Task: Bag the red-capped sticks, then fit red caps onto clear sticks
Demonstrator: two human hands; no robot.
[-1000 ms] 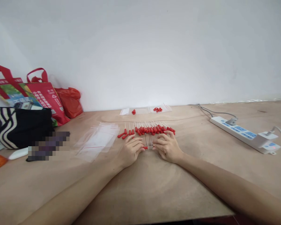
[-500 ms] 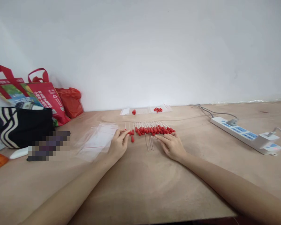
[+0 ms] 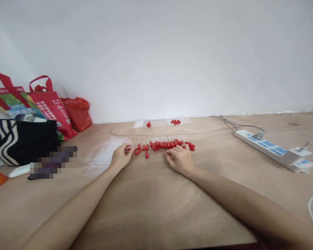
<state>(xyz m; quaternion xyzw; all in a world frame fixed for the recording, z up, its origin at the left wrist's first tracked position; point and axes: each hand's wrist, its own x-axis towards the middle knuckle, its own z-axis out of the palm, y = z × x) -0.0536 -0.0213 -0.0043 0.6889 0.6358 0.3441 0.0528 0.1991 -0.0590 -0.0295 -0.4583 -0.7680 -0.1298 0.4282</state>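
Note:
Several glass droppers with red rubber bulbs [image 3: 169, 144] lie in a dense row, their thin tubes pointing mostly toward the wall. A few loose droppers [image 3: 146, 155] lie at the row's left end. My left hand [image 3: 122, 155] is beside these, fingers curled and closed, with a dropper's red bulb [image 3: 129, 149] showing at the fingertips. My right hand [image 3: 179, 158] rests over the front of the row, thumb and fingers pinched together near thin glass tubes [image 3: 163, 159] that point toward me. What it pinches is hidden.
Clear zip bags [image 3: 101, 158] lie left of my left hand. Bags with red bulbs [image 3: 175, 122] lie by the wall. A white power strip [image 3: 271, 149] with cables stands right. Shopping bags [image 3: 53, 111] and a black pouch [image 3: 28, 140] stand left.
My left hand has moved left, away from the row, uncovering several loose droppers. My right hand has shifted left over the glass tubes, and its fingers have drawn together.

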